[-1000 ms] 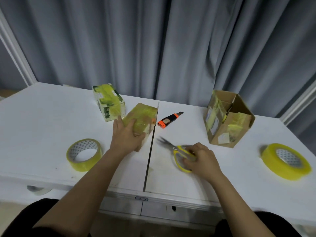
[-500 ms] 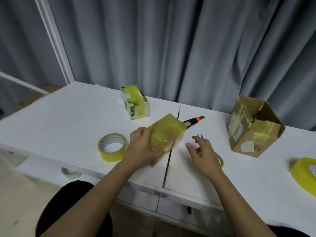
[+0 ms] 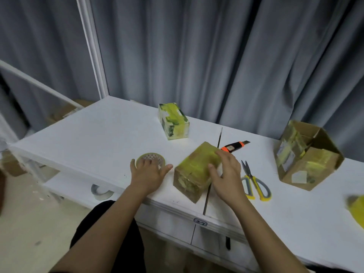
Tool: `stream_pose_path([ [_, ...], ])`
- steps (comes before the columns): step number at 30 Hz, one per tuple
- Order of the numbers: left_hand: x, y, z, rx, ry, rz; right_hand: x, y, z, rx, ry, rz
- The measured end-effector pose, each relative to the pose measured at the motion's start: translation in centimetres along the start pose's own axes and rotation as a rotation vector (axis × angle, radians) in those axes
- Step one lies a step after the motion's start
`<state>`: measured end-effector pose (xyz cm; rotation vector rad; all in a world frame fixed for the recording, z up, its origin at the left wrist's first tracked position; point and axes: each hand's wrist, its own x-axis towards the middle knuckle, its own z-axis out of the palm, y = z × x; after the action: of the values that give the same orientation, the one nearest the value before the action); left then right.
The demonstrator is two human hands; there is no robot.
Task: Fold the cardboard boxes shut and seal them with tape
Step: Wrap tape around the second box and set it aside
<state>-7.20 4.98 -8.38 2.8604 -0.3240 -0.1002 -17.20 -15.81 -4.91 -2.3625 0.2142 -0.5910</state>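
Note:
A small cardboard box (image 3: 195, 170) wrapped in yellow tape lies at an angle near the table's front edge, across the seam between the two tabletops. My right hand (image 3: 226, 174) grips its right side, fingers over the top and thumb on the near face. My left hand (image 3: 147, 172) lies spread over a yellow tape roll (image 3: 151, 157) just left of the box, its fingers touching the roll. A larger cardboard box (image 3: 307, 158) with its flaps open stands at the right. A white and green box (image 3: 173, 121), taped shut, sits at the back.
Yellow-handled scissors (image 3: 254, 184) lie right of my right hand and an orange and black utility knife (image 3: 234, 146) behind the box. Another yellow tape roll (image 3: 357, 208) shows at the right edge. A grey roll (image 3: 101, 192) rests on the shelf below the white table (image 3: 88, 138).
My left hand let go of the small taped box and moved left onto the tape roll. My right hand came off the table and took hold of the box. The camera turned left.

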Motion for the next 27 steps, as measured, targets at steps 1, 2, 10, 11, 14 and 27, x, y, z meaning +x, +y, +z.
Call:
stream_pose_path([
  [1,0.2,-0.1,0.1,-0.004,-0.045,0.012,0.0,-0.6,0.1,-0.061,-0.058,-0.079],
  [2,0.3,-0.2,0.3,-0.038,-0.057,0.024,0.0,-1.0,0.4,-0.169,-0.145,-0.168],
  [10,-1.2,-1.4,-1.1,-0.078,0.069,0.083,0.9,-0.4,0.7,-0.478,-0.471,-0.242],
  [11,-1.5,-1.4,-1.5,-0.165,0.110,0.085,1.2,-0.4,0.1,-0.506,-0.487,-0.232],
  [14,-2.5,-0.5,-3.1,-0.530,0.156,0.144,1.9,-1.1,-1.3,-0.407,-0.399,-0.214],
  [27,-7.0,3.7,-6.3,-0.961,0.254,0.489,1.0,-8.5,-2.6,0.172,0.026,-0.249],
])
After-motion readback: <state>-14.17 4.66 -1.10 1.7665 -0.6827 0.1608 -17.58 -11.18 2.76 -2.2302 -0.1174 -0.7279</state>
